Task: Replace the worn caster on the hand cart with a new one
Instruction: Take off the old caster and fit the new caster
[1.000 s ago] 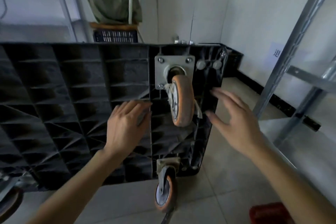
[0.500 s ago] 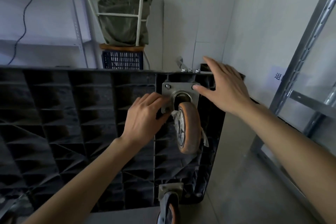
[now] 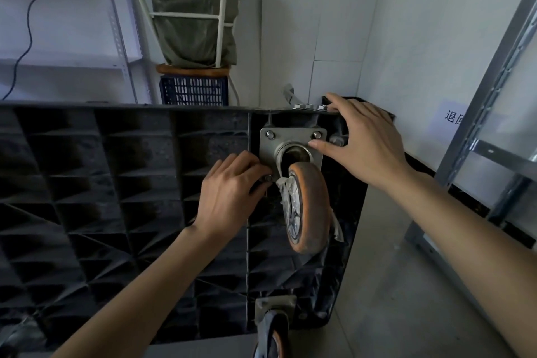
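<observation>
Pale-walled storeroom, grey tiled floor; black ribbed plastic hand cart (image 3: 116, 197) tipped on edge. Worn orange-rimmed caster (image 3: 308, 209) on square steel plate (image 3: 292, 141), wheel hanging downward between both hands. Left hand (image 3: 232, 192), nearer, pinching lower-left bolt (image 3: 266, 178); right hand (image 3: 366, 139) relaxed, thumb against plate. Lower-right bolt hidden; no new caster visible.

We are in what looks like a storeroom or utility room. Along the upper left stands pale metal shelving (image 3: 116, 23) with slotted uprights, a black cable (image 3: 27, 23) hanging down the wall beside it. At top centre a stuffed green sack (image 3: 191, 23) sits in a white pipe frame (image 3: 222, 9) above a dark plastic crate (image 3: 194, 91). Down the right edge runs a grey steel rack (image 3: 494, 67). Bare white walls (image 3: 421, 23) meet a grey tiled floor (image 3: 392, 299) at lower right.
</observation>
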{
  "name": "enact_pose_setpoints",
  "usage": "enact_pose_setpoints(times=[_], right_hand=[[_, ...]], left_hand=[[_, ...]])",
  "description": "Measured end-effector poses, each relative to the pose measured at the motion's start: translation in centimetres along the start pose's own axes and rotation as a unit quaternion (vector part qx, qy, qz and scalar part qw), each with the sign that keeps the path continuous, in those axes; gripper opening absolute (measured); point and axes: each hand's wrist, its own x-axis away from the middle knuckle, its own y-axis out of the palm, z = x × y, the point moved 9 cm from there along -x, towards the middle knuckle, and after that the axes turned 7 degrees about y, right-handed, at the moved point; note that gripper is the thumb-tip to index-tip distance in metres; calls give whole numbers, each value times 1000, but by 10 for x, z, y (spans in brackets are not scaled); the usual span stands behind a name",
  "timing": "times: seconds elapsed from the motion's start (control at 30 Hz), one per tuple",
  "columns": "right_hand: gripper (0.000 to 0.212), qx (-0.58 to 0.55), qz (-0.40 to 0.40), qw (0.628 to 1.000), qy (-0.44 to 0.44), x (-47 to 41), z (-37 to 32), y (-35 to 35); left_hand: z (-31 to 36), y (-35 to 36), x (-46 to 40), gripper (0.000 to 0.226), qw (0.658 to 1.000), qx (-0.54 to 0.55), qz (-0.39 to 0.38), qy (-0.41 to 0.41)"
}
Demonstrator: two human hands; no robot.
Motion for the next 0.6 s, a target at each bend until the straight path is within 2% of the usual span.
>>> enact_pose_setpoints(times=[0.1, 0.33, 0.43, 0.6], right_hand=[[88, 5, 6, 1000, -5, 1, 0, 1], [87, -7, 9, 1000, -1, 0, 2, 3], [87, -10, 11, 1000, -3, 0, 2, 3], [86, -14, 12, 1000, -5, -1, 2, 3]], left_hand=[[2, -1, 1, 24, 1000, 4, 19, -5], [4, 4, 5, 28, 1000, -20, 15, -5], [4, 0, 8, 19, 999, -21, 28, 9], [3, -1, 12, 23, 999, -17, 40, -11]])
